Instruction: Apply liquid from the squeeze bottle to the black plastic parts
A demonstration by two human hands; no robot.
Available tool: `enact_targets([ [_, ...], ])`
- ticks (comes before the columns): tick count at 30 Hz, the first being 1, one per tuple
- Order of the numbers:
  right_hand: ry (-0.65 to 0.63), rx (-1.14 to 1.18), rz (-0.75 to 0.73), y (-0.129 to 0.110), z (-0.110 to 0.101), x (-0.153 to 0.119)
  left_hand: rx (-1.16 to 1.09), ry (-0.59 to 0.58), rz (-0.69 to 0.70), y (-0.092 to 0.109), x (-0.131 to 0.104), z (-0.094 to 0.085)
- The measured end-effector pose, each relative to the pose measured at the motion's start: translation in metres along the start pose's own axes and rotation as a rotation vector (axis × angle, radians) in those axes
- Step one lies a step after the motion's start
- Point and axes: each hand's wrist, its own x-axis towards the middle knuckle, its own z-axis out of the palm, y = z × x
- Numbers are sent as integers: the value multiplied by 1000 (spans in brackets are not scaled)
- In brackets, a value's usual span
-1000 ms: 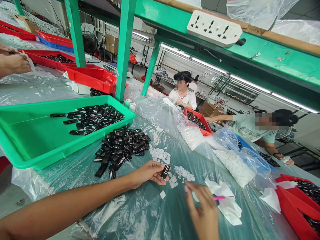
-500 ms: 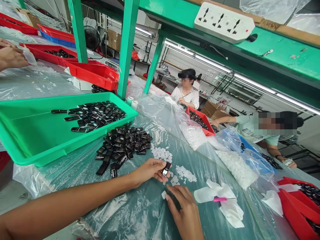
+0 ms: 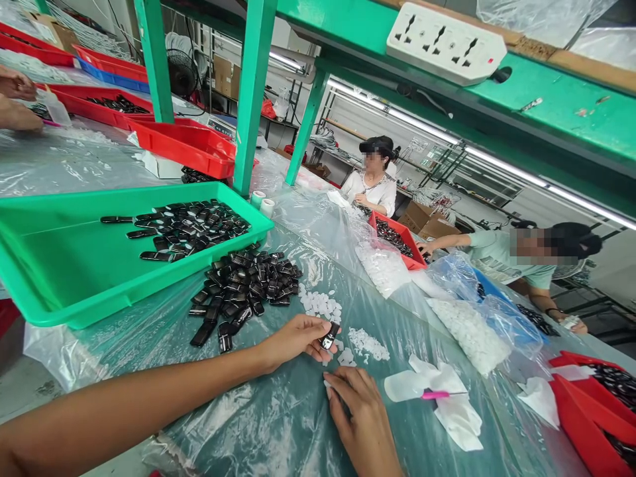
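Note:
Between the thumb and fingers of my left hand [image 3: 297,339] is a small glossy black plastic piece [image 3: 330,335], tilted, with a bright patch on its face. Just below and to the right, my right hand [image 3: 362,407] pinches a small white piece [image 3: 326,384], mostly covered by the fingertips. Beyond my left hand lie loose flat white pieces [image 3: 320,305] and smaller white bits [image 3: 368,344]. A heap of similar black pieces [image 3: 248,281] sits left of these, on the plastic-covered table.
A green tray [image 3: 74,305] holding black pieces stands to the left. Right of my hand are a translucent squeeze bottle [image 3: 403,385] with a pink tip and a crumpled tissue [image 3: 460,417]. Red bins [image 3: 579,411] flank the right edge. Green posts [image 3: 253,99] rise ahead; two people sit across.
My right fingers have closed further over the white piece, now less visible. My left hand keeps the black piece in nearly the same spot. The co-worker's hands at far left have shifted.

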Motion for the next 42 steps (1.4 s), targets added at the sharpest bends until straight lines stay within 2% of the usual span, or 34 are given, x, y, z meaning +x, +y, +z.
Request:
enact_targets([
  [3,112,293,181,5,-2,-2,8,-5,12,1,-1,0],
  [8,274,703,634,11,-8,-5,51,-56,12,0,-1,-1],
  [10,356,807,733,13,-7,-6,57,-93,-22,-1,-2,0],
  [13,434,949,782,15,-4,-5,55,-168,-76,-3,-4,2],
  [17,467,1013,796,14,-2,-3,78,-250,-142,-6,-7,6],
  [20,462,947,788,8,-3,-3,107,-298,-163,-10,-6,8],
  [26,517,629,582,-3,-6,-5,168,-364,-109,-14,-6,6],
  [32,461,473,340,-1,-6,-6,228,-399,-50,-16,-7,5],
  [38,559,489,369,-10,1,-5,204,-418,-18,-13,-10,7],
  [42,543,456,289,-14,6,-4,191,-409,2,-8,-11,10],
])
